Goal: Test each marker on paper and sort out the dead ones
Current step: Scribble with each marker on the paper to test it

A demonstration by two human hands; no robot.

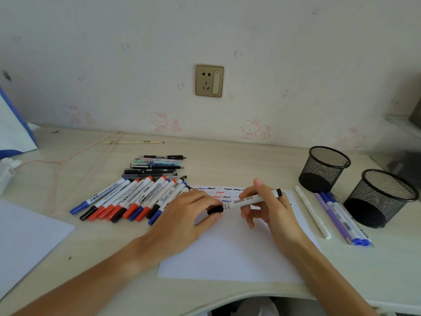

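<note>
Hands: we count two, the left hand (182, 215) and the right hand (266, 206).
Marker in hand: we see one marker (252, 199), with one black cap (215, 210).
Markers in the row: we make it about twelve in the marker row (134, 199), caps red, blue and black; overlap keeps us from an exact count.
Pens behind the row: we see a pen stack (157, 166) of roughly seven; we cannot split them surely.
Mesh cups: two, a far cup (324, 167) and a near cup (382, 197).
Pens by the cups: we count one white pen (312, 212) and about three purple-blue pens (341, 215).
Paper sheets: two, the paper (227, 252) and a left sheet (25, 238).
Wall sockets: one socket (209, 80).
</note>
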